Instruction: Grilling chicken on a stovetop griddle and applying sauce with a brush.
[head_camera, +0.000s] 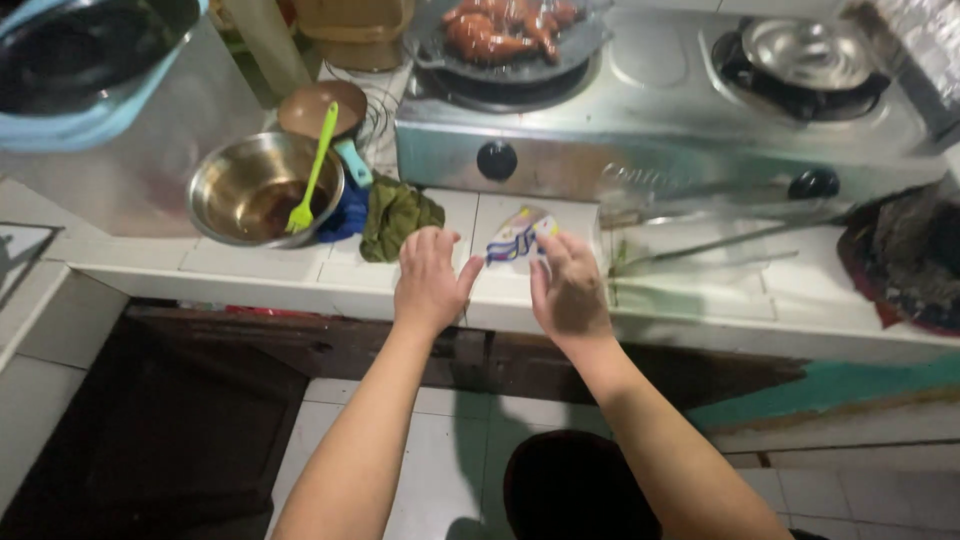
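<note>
Our hands sit close together at the front of the counter, w/ a small printed sachet pinched between them. Left hand grips its near-left corner w/ thumb + fingertips; right hand holds the right edge, fingers curled over it. Sachet lies just ahead of both hands, long axis slanting up & to the right, about equally near each. Counter front edge runs right under our wrists. Left of the left hand: a green cloth, close by, then a steel bowl w/ a green spatula. Ahead of the sachet stands the gas stove, near. Right of the right hand, bare tile gives open room.
</note>
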